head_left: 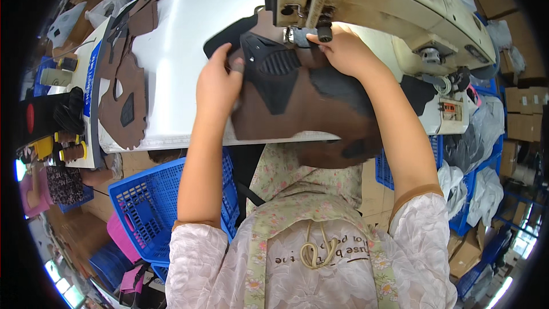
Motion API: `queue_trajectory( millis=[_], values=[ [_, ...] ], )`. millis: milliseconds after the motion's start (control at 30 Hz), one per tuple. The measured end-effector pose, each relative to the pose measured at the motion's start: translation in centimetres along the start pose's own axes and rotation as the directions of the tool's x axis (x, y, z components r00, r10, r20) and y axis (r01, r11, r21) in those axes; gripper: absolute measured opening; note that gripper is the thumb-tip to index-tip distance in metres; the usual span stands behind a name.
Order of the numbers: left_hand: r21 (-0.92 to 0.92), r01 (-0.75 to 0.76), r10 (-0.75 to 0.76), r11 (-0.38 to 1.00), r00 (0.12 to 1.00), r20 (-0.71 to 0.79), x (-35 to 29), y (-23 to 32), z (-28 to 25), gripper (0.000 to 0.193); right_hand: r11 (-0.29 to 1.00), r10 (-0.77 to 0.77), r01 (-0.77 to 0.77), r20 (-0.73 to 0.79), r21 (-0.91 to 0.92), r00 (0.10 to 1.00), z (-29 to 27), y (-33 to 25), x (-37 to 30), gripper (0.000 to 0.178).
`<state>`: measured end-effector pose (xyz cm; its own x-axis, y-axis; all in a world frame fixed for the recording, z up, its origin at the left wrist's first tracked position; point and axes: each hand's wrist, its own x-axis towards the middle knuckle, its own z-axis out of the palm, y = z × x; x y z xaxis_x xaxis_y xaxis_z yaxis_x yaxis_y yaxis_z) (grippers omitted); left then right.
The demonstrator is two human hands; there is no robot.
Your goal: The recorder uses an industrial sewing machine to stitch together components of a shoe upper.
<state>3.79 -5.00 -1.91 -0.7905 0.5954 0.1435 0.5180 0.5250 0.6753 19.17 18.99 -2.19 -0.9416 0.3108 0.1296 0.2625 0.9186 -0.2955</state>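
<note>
A brown, leather-like sheet with black patches (pixel 274 120) lies under the head of a sewing machine (pixel 366 0) and hangs over the table's near edge. My left hand (pixel 220 77) is at the sheet's left side, its thumb and fingers closed around the black flap's edge. A ribbed black panel (pixel 277 62) sits between my hands. Close to the presser foot (pixel 290 35), my right hand (pixel 346 51) pinches a small grey-blue piece (pixel 305 38). The machine head hides the needle and part of the right fingers.
More brown cut pieces (pixel 123 106) lie on the left of the white table (pixel 177 40). Thread spools (pixel 71 151) stand beyond its left edge. A blue basket (pixel 151 194) stands below left, and plastic bags (pixel 486 194) sit in blue crates at right.
</note>
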Motion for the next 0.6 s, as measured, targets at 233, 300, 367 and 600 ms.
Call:
queue_trajectory(
  millis=[233, 300, 367, 600],
  values=[
    [0.211, -0.272, 0.274, 0.939, 0.962, 0.02, 6.9, -1.7, 1.6, 0.038, 0.996, -0.086, 0.083, -0.125, -0.023, 0.988, 1.1, -2.0, -1.8, 0.029],
    [0.199, -0.308, 0.307, 0.93, 0.951, 0.038, 8.7, -1.9, 2.0, 0.04, 0.997, -0.074, 0.072, -0.193, -0.013, 0.978, 2.2, -2.5, -2.5, 0.028],
    [0.23, -0.394, 0.381, 0.89, 0.919, 0.103, 10.5, -2.3, 2.1, 0.043, 0.994, -0.105, 0.094, -0.32, -0.047, 0.942, 3.1, -3.0, -2.8, 0.029],
    [0.422, -0.441, 0.488, 0.792, 0.873, -0.002, 10.4, -2.1, 1.6, 0.032, 0.997, -0.058, 0.035, -0.338, -0.072, 0.94, 3.6, -5.0, -3.4, 0.029]
  ],
)
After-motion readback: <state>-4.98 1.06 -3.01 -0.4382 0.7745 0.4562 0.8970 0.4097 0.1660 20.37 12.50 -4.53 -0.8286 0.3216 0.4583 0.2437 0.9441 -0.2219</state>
